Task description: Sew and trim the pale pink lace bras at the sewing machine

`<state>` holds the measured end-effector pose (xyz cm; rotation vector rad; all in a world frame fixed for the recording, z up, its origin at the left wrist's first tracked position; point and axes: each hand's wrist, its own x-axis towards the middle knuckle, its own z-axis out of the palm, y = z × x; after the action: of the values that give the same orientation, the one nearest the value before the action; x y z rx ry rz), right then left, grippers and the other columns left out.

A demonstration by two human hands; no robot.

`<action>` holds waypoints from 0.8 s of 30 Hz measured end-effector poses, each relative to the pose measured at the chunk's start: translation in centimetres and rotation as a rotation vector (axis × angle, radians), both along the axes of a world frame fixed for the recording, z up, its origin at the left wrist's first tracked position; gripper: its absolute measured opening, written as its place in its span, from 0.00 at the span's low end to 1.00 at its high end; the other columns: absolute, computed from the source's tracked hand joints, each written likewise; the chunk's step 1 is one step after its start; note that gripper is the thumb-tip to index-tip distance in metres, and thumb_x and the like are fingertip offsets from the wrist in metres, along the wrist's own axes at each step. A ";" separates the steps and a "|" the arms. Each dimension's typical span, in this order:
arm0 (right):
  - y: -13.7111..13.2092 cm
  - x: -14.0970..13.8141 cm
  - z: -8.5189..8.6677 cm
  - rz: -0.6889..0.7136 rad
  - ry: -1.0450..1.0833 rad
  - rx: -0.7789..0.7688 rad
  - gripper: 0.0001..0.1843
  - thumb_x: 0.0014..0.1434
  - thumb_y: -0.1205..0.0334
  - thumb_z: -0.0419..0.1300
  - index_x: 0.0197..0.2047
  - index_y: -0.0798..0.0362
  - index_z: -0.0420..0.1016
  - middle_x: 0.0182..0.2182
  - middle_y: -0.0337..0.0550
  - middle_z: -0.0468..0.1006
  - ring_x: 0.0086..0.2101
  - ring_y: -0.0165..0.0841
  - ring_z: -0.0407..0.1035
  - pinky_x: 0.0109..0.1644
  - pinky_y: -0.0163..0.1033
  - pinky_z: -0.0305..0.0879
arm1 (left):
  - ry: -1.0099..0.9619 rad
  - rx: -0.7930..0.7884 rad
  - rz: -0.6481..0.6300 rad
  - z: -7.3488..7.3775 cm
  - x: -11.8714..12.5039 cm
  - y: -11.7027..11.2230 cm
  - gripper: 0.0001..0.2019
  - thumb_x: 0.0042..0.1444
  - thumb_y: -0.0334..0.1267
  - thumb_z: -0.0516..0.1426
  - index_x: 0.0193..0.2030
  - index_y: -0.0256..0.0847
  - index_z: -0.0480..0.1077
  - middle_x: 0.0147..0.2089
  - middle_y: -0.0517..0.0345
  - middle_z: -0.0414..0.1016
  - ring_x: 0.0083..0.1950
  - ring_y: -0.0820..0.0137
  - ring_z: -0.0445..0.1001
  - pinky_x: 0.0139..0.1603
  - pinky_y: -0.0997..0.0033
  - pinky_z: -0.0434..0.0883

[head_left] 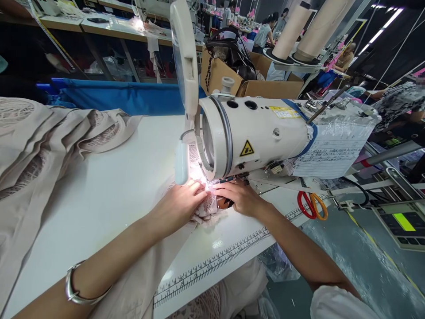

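Note:
Beige lace fabric (208, 204) lies bunched under the head of a cream sewing machine (262, 133), brightly lit around the needle area. My left hand (181, 201) rests on the lace left of the needle, its thumb and fingers closed on the cloth. From the right, my right hand (242, 197) reaches in with fingers stretched toward the same spot, touching the lace edge. A dark slim piece (229, 179) runs just above these fingers; whether it is a tool or a machine part I cannot tell. The needle itself is lost in glare and behind the machine head.
Layered beige lace pieces (63, 137) lie at the left of the white table (133, 177). Red- and orange-handled scissors (312, 205) hang at the right. A ruler strip (212, 266) follows the front edge. Behind stand a cardboard box (272, 88) and thread cones (292, 31).

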<state>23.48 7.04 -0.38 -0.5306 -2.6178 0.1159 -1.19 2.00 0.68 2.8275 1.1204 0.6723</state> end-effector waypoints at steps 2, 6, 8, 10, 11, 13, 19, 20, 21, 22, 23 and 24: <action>-0.1 -0.1 0.0 0.021 0.010 0.014 0.23 0.59 0.81 0.46 0.46 0.52 0.76 0.49 0.45 0.81 0.49 0.36 0.72 0.52 0.43 0.70 | -0.016 0.010 -0.022 0.0 0.3 -0.2 0.14 0.64 0.24 0.48 0.47 0.38 0.72 0.47 0.46 0.76 0.49 0.59 0.73 0.49 0.54 0.71; -0.4 -0.2 0.1 0.044 0.050 0.026 0.17 0.58 0.81 0.49 0.36 0.52 0.75 0.41 0.44 0.82 0.42 0.36 0.72 0.45 0.40 0.70 | -0.004 -0.015 -0.104 0.0 0.6 -0.4 0.13 0.66 0.25 0.48 0.49 0.38 0.71 0.44 0.49 0.75 0.43 0.64 0.72 0.44 0.61 0.69; -0.5 -0.2 0.2 0.024 0.059 0.022 0.19 0.58 0.81 0.48 0.39 0.52 0.75 0.38 0.44 0.81 0.41 0.36 0.72 0.43 0.40 0.70 | 0.009 -0.024 -0.091 -0.1 0.7 -0.4 0.13 0.66 0.26 0.49 0.51 0.38 0.71 0.43 0.49 0.75 0.40 0.65 0.72 0.40 0.63 0.69; -0.5 -0.2 0.3 0.014 0.072 0.026 0.21 0.58 0.81 0.47 0.43 0.53 0.75 0.39 0.45 0.81 0.43 0.36 0.72 0.44 0.40 0.70 | 0.004 -0.012 -0.064 -0.3 0.7 -0.4 0.12 0.67 0.28 0.50 0.52 0.38 0.71 0.44 0.48 0.75 0.39 0.65 0.71 0.38 0.64 0.68; -0.4 -0.2 0.3 0.018 0.086 0.033 0.21 0.59 0.81 0.47 0.44 0.53 0.75 0.40 0.45 0.81 0.43 0.36 0.72 0.45 0.40 0.71 | -0.001 0.001 -0.059 -0.4 0.8 -0.5 0.12 0.68 0.29 0.50 0.52 0.38 0.71 0.44 0.47 0.75 0.39 0.65 0.71 0.37 0.64 0.68; -0.3 -0.2 0.3 0.032 0.118 0.046 0.18 0.60 0.80 0.49 0.42 0.53 0.76 0.42 0.46 0.82 0.44 0.36 0.73 0.47 0.40 0.71 | -0.005 0.029 -0.068 -0.6 0.9 -0.5 0.13 0.68 0.29 0.49 0.52 0.38 0.71 0.45 0.47 0.76 0.40 0.64 0.72 0.38 0.63 0.68; -0.1 0.1 -0.3 0.098 0.110 -0.023 0.10 0.63 0.74 0.57 0.40 0.52 0.77 0.40 0.44 0.83 0.44 0.36 0.73 0.51 0.43 0.71 | 0.025 0.023 -0.066 -0.4 0.6 -0.6 0.16 0.66 0.26 0.46 0.53 0.37 0.71 0.45 0.46 0.77 0.41 0.63 0.73 0.39 0.61 0.71; 0.0 0.1 -0.4 0.097 0.102 -0.025 0.10 0.63 0.74 0.57 0.41 0.52 0.78 0.41 0.45 0.83 0.45 0.37 0.73 0.52 0.43 0.71 | 0.029 0.019 -0.059 -0.4 0.6 -0.6 0.16 0.66 0.26 0.47 0.54 0.37 0.71 0.45 0.46 0.78 0.41 0.62 0.73 0.39 0.60 0.71; 0.0 0.2 -0.5 0.086 0.091 -0.023 0.12 0.63 0.74 0.56 0.43 0.52 0.78 0.42 0.45 0.83 0.46 0.37 0.74 0.53 0.44 0.70 | 0.031 0.019 -0.053 -0.3 0.6 -0.6 0.16 0.66 0.26 0.47 0.54 0.38 0.71 0.46 0.46 0.77 0.42 0.62 0.74 0.39 0.60 0.71; 0.0 0.3 -0.6 0.071 0.077 -0.020 0.14 0.62 0.76 0.55 0.44 0.52 0.78 0.44 0.46 0.83 0.47 0.38 0.74 0.54 0.45 0.70 | 0.027 0.020 -0.047 -0.2 0.6 -0.6 0.15 0.66 0.27 0.48 0.53 0.39 0.72 0.47 0.46 0.77 0.42 0.62 0.74 0.40 0.59 0.71; 0.0 0.4 -0.6 0.054 0.059 -0.018 0.16 0.62 0.77 0.54 0.46 0.52 0.78 0.46 0.46 0.83 0.48 0.38 0.74 0.56 0.46 0.69 | 0.018 0.023 -0.040 -0.2 0.7 -0.5 0.15 0.66 0.27 0.48 0.53 0.39 0.72 0.47 0.46 0.77 0.43 0.61 0.74 0.41 0.58 0.72; 0.0 0.4 -0.6 0.038 0.040 -0.019 0.19 0.61 0.78 0.53 0.47 0.52 0.78 0.48 0.46 0.82 0.50 0.38 0.74 0.57 0.47 0.69 | 0.006 0.027 -0.034 -0.2 0.7 -0.5 0.14 0.67 0.28 0.48 0.53 0.39 0.72 0.48 0.46 0.77 0.44 0.61 0.74 0.42 0.57 0.72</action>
<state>23.90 7.02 -0.95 -0.4801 -2.5906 0.1616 -0.46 1.50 0.50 2.8660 1.0699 0.6819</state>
